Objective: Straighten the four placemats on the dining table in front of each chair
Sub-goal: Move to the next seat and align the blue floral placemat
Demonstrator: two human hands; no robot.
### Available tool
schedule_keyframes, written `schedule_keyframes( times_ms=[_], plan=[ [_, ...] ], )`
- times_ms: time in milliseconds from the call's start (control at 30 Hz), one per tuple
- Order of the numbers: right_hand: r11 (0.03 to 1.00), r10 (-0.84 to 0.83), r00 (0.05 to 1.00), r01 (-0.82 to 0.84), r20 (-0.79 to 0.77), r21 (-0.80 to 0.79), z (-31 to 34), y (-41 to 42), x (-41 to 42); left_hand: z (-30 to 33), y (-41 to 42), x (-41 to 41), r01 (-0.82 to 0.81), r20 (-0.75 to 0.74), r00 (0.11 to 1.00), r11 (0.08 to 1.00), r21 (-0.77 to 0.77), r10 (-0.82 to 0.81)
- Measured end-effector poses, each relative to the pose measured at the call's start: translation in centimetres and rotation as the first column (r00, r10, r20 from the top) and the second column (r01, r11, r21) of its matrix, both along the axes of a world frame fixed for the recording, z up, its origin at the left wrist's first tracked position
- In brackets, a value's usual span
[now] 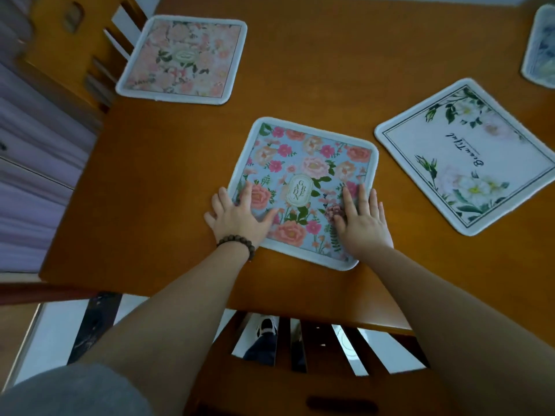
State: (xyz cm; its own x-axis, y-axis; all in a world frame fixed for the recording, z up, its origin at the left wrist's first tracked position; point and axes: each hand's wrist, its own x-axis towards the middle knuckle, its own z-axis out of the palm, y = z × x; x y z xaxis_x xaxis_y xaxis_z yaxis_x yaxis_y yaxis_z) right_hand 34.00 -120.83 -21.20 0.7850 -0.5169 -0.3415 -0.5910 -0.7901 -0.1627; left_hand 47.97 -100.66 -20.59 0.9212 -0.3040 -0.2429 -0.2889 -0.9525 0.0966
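A blue floral placemat with a "GARDEN" label lies skewed on the wooden table in front of me. My left hand, with a bead bracelet at the wrist, lies flat on its near left edge, fingers spread. My right hand rests flat on its near right part. A pink floral placemat sits at the far left by a chair. A white placemat with green leaves and script lies turned at an angle on the right. A bluish placemat is cut off at the top right.
A wooden chair back with slats stands just below the table's near edge, my shoe visible through it. Another chair stands at the far left. Pale purple curtains hang along the left side.
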Motion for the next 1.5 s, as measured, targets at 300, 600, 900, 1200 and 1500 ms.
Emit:
schedule_keyframes(
  times_ms=[300, 600, 900, 1200, 1500],
  plan=[
    [0.997, -0.034, 0.997, 0.03, 0.066, 0.068, 1.0, 0.4, -1.0, 1.1, 1.9, -2.9, -0.015, 0.101, 0.995, 1.0, -0.021, 0.017],
    [0.951, -0.308, 0.948, 0.305, 0.078, 0.054, 0.6, -0.6, 0.6, -0.3, 0.6, 4.3, 0.1, -0.108, 0.988, 0.993, -0.07, -0.107],
    [0.956, -0.27, 0.956, 0.252, 0.114, 0.147, 1.6, -0.2, -0.8, -0.3, -0.2, 0.5, 0.205, -0.069, 0.974, 0.972, -0.112, -0.214],
    [0.958, -0.251, 0.967, 0.241, 0.05, 0.158, 2.0, 1.7, -6.2, 0.0, 4.2, -3.2, 0.263, -0.168, 0.948, 0.962, -0.071, -0.271],
    [0.975, -0.147, 0.971, 0.173, -0.186, 0.136, 2.6, 6.3, -11.0, 1.6, 6.2, -7.7, 0.381, -0.391, 0.867, 0.917, 0.116, -0.31]
  ],
)
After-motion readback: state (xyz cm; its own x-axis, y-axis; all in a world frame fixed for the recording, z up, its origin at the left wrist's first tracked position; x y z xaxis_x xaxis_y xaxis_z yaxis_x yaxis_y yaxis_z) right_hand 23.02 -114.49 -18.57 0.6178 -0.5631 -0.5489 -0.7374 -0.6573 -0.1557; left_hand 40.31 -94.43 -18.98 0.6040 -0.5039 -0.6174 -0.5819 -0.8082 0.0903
